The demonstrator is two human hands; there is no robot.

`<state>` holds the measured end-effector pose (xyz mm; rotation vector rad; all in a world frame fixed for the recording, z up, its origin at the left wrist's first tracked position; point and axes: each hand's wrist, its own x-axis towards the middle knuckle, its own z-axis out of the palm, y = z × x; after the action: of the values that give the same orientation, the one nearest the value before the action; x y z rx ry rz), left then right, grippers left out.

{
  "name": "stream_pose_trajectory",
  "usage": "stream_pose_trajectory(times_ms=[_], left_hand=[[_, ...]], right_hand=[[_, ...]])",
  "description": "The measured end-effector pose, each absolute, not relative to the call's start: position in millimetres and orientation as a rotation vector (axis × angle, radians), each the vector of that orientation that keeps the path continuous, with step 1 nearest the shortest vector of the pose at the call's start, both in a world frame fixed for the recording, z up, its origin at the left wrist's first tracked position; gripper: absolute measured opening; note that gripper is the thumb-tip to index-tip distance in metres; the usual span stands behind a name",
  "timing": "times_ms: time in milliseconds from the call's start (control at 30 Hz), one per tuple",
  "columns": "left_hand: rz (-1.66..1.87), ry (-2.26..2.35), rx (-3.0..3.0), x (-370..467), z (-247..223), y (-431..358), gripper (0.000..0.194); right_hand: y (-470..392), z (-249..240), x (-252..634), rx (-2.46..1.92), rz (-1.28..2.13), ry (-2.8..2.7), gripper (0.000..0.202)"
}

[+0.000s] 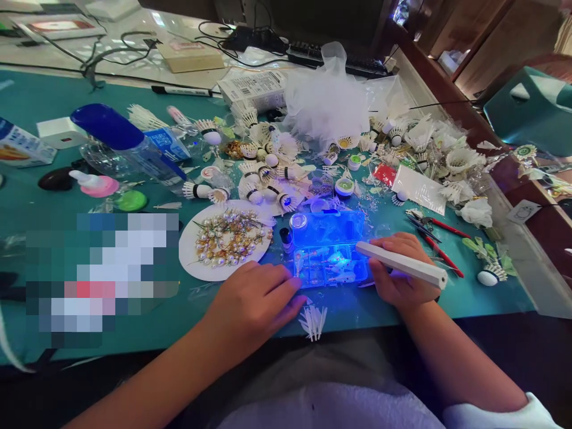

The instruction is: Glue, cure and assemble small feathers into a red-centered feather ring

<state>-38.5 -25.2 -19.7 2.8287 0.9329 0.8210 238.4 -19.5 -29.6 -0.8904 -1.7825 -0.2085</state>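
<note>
My right hand (399, 271) is closed around a white stick-shaped UV lamp (406, 264). Blue-violet light from its tip falls on a small clear compartment box (328, 220), whose lid is folded back. Small pale pieces (342, 276) lie in the box's compartments, glowing blue; their kind is hard to make out. My left hand (263, 295) rests at the box's near left corner, fingers stretched out, the fingertips at its edge. Just below the box, cut white feathers (313, 322) lie fanned out by the table edge.
A white plate (187, 250) of pearl beaded sprays sits left of the box. Red-handled pliers (440, 253) lie to the right. Shuttlecocks (250, 173), small jars (344, 186) and white tulle (328, 98) crowd the back. A blue-capped bottle (129, 146) leans at left.
</note>
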Motion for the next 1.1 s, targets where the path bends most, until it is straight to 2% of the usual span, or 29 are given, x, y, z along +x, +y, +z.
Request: stream_pose_trajectory(times_ms=[233,467,633,733,1100], left_hand=[[0.631,1.141,2.878,-38,-8,-26,0.027],[0.408,1.244,2.79,-43,-10,-24,0.026],[0.334,1.273,2.707,-47,-9,-19,0.027],[0.316,1.335,2.74,-48,-8,-18,0.028],[0.466,1.325,2.742,-67,-10,-12,0.032]], right_hand=[[-20,-28,239,-0.915,-0.215,-1.807,0.038],[-17,-22,236,-0.974,-0.2,-1.886,0.023],[-19,-19,235,-1.149,-0.258,-1.93,0.005],[-19,-20,234,-1.26,-0.254,-1.955,0.006],[-19,-22,234,-1.236,-0.19,-1.992,0.004]])
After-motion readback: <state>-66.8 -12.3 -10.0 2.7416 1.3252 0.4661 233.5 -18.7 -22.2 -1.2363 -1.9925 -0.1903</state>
